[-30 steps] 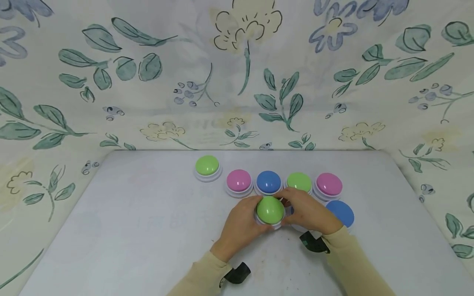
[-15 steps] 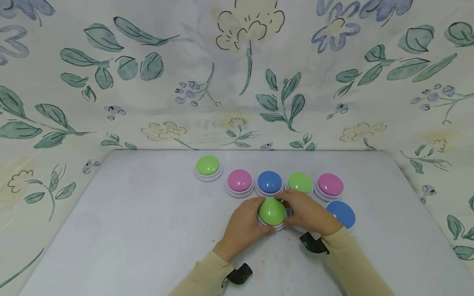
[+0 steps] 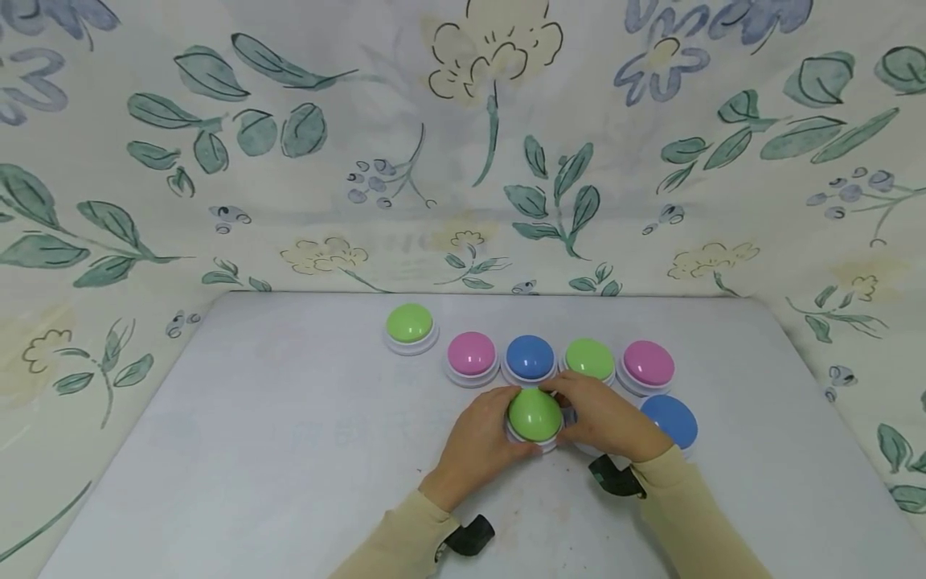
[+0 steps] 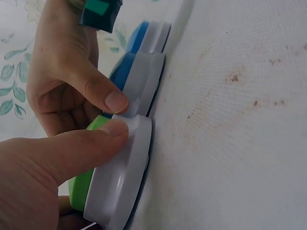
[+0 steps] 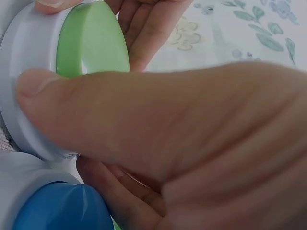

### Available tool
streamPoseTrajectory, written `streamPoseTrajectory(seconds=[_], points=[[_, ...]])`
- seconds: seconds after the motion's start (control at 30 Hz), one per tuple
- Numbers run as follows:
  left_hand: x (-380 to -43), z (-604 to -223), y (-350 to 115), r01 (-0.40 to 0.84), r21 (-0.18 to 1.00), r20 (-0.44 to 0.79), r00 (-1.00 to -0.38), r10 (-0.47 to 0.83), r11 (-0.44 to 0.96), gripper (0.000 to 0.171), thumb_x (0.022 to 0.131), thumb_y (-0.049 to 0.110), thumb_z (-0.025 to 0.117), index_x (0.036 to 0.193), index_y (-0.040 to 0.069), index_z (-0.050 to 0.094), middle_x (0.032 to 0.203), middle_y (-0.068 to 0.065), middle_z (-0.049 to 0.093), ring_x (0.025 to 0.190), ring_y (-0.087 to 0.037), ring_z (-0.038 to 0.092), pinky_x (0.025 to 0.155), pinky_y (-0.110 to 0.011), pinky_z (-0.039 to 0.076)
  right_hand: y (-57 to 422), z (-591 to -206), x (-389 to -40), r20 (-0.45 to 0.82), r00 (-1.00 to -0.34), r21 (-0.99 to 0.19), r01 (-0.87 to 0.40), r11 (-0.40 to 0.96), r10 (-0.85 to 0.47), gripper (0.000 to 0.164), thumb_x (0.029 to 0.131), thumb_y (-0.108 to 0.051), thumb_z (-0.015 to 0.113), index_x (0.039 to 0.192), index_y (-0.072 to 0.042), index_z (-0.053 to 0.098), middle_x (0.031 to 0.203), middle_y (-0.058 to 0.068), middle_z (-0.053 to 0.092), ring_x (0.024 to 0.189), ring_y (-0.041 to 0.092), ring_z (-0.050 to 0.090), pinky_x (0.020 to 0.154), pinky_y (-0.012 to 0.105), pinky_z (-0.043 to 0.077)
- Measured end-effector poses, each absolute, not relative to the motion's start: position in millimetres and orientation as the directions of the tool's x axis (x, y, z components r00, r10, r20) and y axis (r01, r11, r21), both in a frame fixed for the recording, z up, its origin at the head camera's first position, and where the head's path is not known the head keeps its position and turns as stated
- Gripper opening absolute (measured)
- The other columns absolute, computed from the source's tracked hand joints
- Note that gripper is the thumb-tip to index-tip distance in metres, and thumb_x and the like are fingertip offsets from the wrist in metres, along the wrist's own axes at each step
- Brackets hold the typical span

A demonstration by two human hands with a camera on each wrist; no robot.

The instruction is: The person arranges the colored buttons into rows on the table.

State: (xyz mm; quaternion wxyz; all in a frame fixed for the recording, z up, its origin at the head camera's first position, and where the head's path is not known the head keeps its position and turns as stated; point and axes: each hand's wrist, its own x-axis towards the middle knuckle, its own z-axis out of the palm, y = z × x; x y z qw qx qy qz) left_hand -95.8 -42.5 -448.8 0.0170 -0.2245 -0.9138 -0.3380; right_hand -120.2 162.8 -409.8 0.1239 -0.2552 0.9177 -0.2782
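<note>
A push button with a green dome (image 3: 535,416) on a white round base (image 4: 115,177) lies near the middle of the table. My left hand (image 3: 473,442) grips it from the left, thumb on the near side of the base. From the right, my right hand (image 3: 611,418) pinches the same base, its thumb (image 5: 53,91) on the near side. Mostly hidden under the right hand is a blue button (image 5: 62,208), close against the green one's right side. Further right sits another blue button (image 3: 669,420), partly covered by the wrist.
Behind the hands runs a row of a pink button (image 3: 472,354), a blue button (image 3: 530,357), a green button (image 3: 589,359) and a pink button (image 3: 649,363). Another green button (image 3: 409,322) sits further back left. Floral cloth (image 3: 463,161) walls the white table (image 3: 289,418).
The whole head view has shifted slightly. Both hands keep hold of the green button, which stays almost in place, only a touch nearer the front. The other buttons have not moved.
</note>
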Motion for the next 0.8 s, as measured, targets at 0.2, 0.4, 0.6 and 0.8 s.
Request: streamPoseTrajectory(seconds=[0.2, 0.4, 0.6, 0.8], points=[[-97, -445, -47, 0.395, 0.669, 0.156, -0.903, 0.401, 0.63, 0.085, 0.074, 0.03, 0.09, 0.142, -0.001, 0.051, 0.134, -0.012, 0.062, 0.124, -0.025, 0.058, 0.108, -0.042, 0.046, 165, -409, -120, -0.065, -0.829, -0.599, -0.412, 0.687, -0.555, 0.071, 0.072, -0.004, 0.089, 0.137, -0.005, 0.06, 0.127, 0.006, 0.064, 0.112, 0.023, 0.063, 0.098, 0.042, 0.054], [-98, -436, -53, 0.371, 0.682, 0.142, -0.913, 0.383, 0.631, 0.081, 0.077, 0.033, 0.088, 0.142, 0.002, 0.052, 0.137, -0.012, 0.06, 0.126, -0.027, 0.057, 0.106, -0.043, 0.047, 163, -404, -117, -0.075, -0.861, -0.594, -0.366, 0.716, -0.502, 0.07, 0.073, -0.008, 0.09, 0.136, -0.005, 0.06, 0.124, 0.007, 0.065, 0.109, 0.026, 0.063, 0.092, 0.041, 0.057], [-101, -428, -61, 0.374, 0.695, 0.166, -0.915, 0.369, 0.614, 0.079, 0.079, 0.033, 0.087, 0.143, 0.003, 0.052, 0.139, -0.012, 0.059, 0.122, -0.027, 0.059, 0.099, -0.041, 0.052, 163, -400, -117, -0.055, -0.862, -0.615, -0.368, 0.698, -0.503, 0.071, 0.076, -0.009, 0.088, 0.139, -0.003, 0.057, 0.123, 0.009, 0.063, 0.111, 0.03, 0.063, 0.091, 0.042, 0.058], [-106, -423, -70, 0.376, 0.718, 0.19, -0.916, 0.354, 0.586, 0.077, 0.08, 0.031, 0.087, 0.142, 0.002, 0.053, 0.138, -0.011, 0.06, 0.123, -0.027, 0.059, 0.098, -0.041, 0.054, 160, -396, -115, -0.067, -0.86, -0.625, -0.36, 0.693, -0.506, 0.07, 0.077, -0.011, 0.088, 0.14, -0.006, 0.057, 0.128, 0.01, 0.062, 0.113, 0.03, 0.062, 0.091, 0.042, 0.058]])
